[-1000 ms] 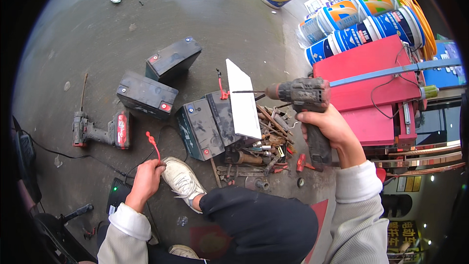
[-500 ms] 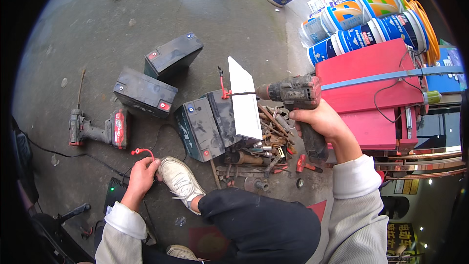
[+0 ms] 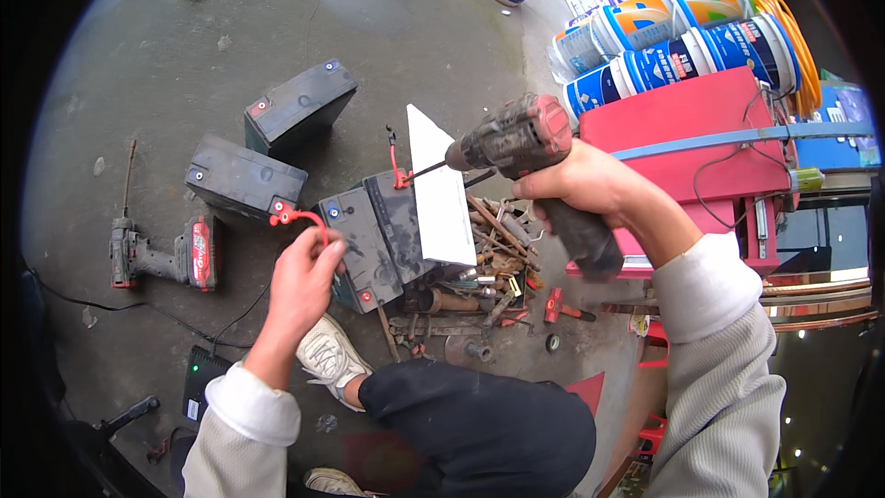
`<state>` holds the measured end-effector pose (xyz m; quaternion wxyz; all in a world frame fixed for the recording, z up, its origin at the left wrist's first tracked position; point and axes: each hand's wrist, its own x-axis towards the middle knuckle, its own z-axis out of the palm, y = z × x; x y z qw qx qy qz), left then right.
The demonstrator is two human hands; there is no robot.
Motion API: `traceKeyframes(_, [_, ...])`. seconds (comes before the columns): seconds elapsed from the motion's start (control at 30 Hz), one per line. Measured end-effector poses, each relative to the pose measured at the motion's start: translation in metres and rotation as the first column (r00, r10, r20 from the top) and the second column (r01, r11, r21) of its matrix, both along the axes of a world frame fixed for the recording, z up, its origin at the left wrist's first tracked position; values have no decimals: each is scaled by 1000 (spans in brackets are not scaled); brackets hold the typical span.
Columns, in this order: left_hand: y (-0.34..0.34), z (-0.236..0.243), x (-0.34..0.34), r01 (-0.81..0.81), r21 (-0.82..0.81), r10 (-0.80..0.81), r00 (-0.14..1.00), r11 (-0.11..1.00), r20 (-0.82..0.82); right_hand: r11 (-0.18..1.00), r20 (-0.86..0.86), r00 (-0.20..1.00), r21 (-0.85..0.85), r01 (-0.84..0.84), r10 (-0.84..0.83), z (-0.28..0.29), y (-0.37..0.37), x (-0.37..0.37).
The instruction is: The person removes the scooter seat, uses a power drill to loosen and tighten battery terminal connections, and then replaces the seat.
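My left hand (image 3: 309, 277) pinches a short red cable (image 3: 313, 219), whose connector lies over the corner of a black battery (image 3: 240, 175) near its terminal. My right hand (image 3: 590, 189) grips a dusty power drill (image 3: 507, 134); its long bit points toward a red terminal connector (image 3: 400, 179) on one of two adjacent batteries (image 3: 373, 258), beside a white board (image 3: 435, 203). Whether the bit touches it I cannot tell. Another battery (image 3: 300, 101) lies behind. A second drill (image 3: 161, 258) with red battery pack lies at the left.
A pile of rusty tools (image 3: 502, 249) sits right of the batteries. Red metal boxes (image 3: 673, 101), stacked paint buckets (image 3: 673, 60) and an orange hose (image 3: 797, 46) fill the right. A black charger (image 3: 203, 383) with green light, wires and my white shoe (image 3: 327, 350) are on the grey floor.
My left hand has moved up and right, carrying the red cable to the batteries. My right hand has tilted the drill, its rear higher and the bit slanting down to the left.
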<state>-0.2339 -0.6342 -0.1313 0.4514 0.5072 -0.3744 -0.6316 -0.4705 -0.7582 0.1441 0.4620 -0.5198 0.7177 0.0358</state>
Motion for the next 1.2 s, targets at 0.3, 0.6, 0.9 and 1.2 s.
traceKeyframes(0.3, [-95,0,-98,2,-51,22,883,999,469,1000,-33,999,-29,-1,0,0,-2,-1])
traceKeyframes(0.6, [-92,-10,-114,-22,3,17,829,1000,558,990,-53,989,-1,-140,140,-1,-12,-10])
traceKeyframes(0.9, [-95,-10,-118,-58,31,28,794,998,607,980,-68,978,-9,-196,195,-3,-25,-21])
traceKeyframes(1.2, [-89,-15,-117,-72,-69,98,798,995,595,985,-58,983,15,-171,171,8,-24,-12])
